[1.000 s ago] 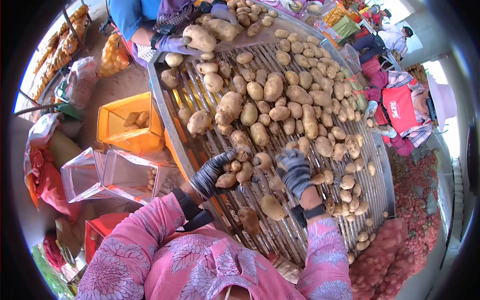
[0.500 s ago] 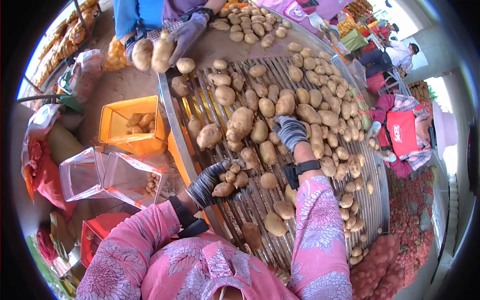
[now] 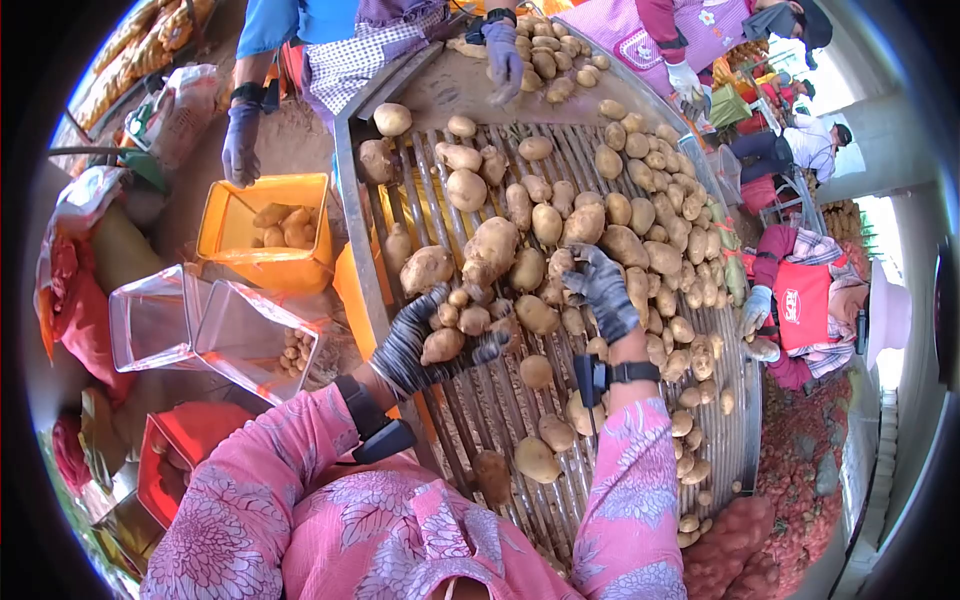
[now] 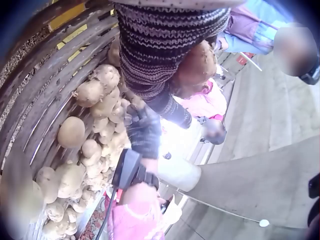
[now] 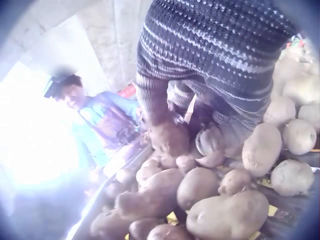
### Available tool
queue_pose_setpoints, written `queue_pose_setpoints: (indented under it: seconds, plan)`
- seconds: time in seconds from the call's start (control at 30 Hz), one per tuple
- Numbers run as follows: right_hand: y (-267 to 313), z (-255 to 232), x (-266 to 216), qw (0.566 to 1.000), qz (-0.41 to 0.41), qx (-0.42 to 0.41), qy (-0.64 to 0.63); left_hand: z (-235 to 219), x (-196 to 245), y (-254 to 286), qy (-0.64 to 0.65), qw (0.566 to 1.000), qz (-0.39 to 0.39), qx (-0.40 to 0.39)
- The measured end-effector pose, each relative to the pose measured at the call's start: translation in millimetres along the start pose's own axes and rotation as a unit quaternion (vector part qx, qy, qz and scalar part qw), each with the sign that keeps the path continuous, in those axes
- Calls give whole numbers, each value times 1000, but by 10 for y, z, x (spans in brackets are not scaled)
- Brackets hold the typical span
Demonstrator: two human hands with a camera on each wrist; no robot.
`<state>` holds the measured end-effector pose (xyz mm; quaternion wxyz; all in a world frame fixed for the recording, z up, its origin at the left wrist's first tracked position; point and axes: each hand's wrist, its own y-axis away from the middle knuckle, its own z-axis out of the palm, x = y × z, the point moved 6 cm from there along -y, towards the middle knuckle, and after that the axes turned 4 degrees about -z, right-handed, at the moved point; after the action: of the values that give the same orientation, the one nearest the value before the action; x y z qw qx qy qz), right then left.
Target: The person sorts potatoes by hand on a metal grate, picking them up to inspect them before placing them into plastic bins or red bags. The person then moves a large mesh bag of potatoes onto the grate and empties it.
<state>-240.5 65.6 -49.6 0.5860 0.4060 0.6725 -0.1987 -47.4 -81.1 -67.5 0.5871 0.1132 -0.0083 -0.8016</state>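
Observation:
My left hand (image 3: 408, 345), in a striped knit glove, cups several small potatoes (image 3: 442, 345) over the slatted metal sorting table (image 3: 480, 400). One potato (image 4: 197, 67) shows beside its fingers in the left wrist view. The right hand (image 3: 608, 292), gloved alike, is among the potatoes right of the left hand, fingers bent down. In the right wrist view its thumb and fingers close about a potato (image 5: 170, 137) above the heap; part of the grip is hidden. Larger potatoes (image 3: 490, 250) lie just beyond the left hand.
Left of the table stand a yellow crate (image 3: 265, 278) holding potatoes, a clear crate (image 3: 250, 345) and a red crate (image 3: 190, 440). A person in purple gloves (image 3: 240, 145) is at the far end; another in a red apron (image 3: 800, 290) is at the right. Red net sacks (image 3: 735, 545) lie at lower right.
The right hand moved forward to the potato heap, then slightly back with fingers bent. The left hand still holds its small potatoes, slightly further forward. The purple-gloved person's two large potatoes are gone from their hands.

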Motion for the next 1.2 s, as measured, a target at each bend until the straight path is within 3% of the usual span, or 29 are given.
queue_pose_setpoints:
  seconds: [0.03, 0.1, 0.17, 0.23, 0.3, 0.37, 0.43, 0.5, 0.57, 0.67, 0.7, 0.77, 0.8, 0.83, 0.87, 0.9, 0.97, 1.0, 1.07, 1.1, 1.17, 1.2]
  plan:
    - [166, 20, -116, 1000, 3, 0, 2, 53, 9, 3, 5, 1000, 18, 21]
    - [456, 112, -285, 989, 1, -16, -146, 172, 40, 6, 18, 999, 39, -25]
    - [685, 267, -435, 984, 1, -27, -179, 296, 39, 21, 16, 998, 48, -45]
    - [870, 477, -696, 976, -60, -44, -204, 316, 45, 54, 67, 996, 54, -16]
    - [1018, 679, -798, 981, -55, -7, -187, 455, 51, 151, 15, 992, 83, -99]
    - [1138, 891, -916, 997, -16, 21, -70, 501, 25, 296, 15, 990, 71, -125]
    - [1182, 1162, -981, 997, -55, 16, 57, 345, 34, 432, 32, 994, 96, -42]
    - [1289, 1380, -1102, 999, -25, 2, 47, 328, 38, 590, 70, 989, 92, -89]
    - [1312, 1519, -1185, 996, -65, -15, 60, 316, 70, 812, 73, 989, 113, -54]
    - [1344, 1622, -1205, 986, -134, -29, 92, 310, 187, 1172, 75, 967, 135, -205]
    - [1272, 1547, -985, 972, -183, -47, 137, 216, 271, 1292, 91, 955, 152, -238]
    - [1251, 1527, -667, 974, -156, -101, 127, 80, 427, 1777, 41, 968, 231, -89]
    - [1154, 1410, -348, 968, -175, -133, 116, 62, 485, 2021, 40, 960, 249, -121]
    - [1250, 1495, -319, 991, -78, -103, 17, 55, 557, 2355, 34, 955, 286, -69]
    - [1184, 1416, 4, 992, 66, -107, 15, -55, 674, 2665, 14, 939, 329, -102]
    - [1195, 1388, 128, 991, -35, -97, 89, -213, 803, 2959, -6, 922, 361, -138]
    - [1435, 1610, 0, 993, 67, -92, 42, -472, 887, 3773, 32, 891, 451, -44]
    - [1426, 1642, 47, 992, 68, -95, 39, -567, 877, 4208, 3, 857, 516, -13]
    - [1457, 1554, 295, 983, 158, -82, -55, -1083, 895, 5211, 1, 785, 606, 128]
    - [1431, 1505, 389, 994, 62, -85, -9, -1288, 863, 5719, -38, 759, 622, 188]
    - [1698, 1632, -75, 993, 92, -67, -15, -1680, 891, 6632, -151, 735, 598, 283]
    - [1651, 1441, 105, 997, 11, -62, 45, -1894, 885, 7009, -143, 715, 596, 338]
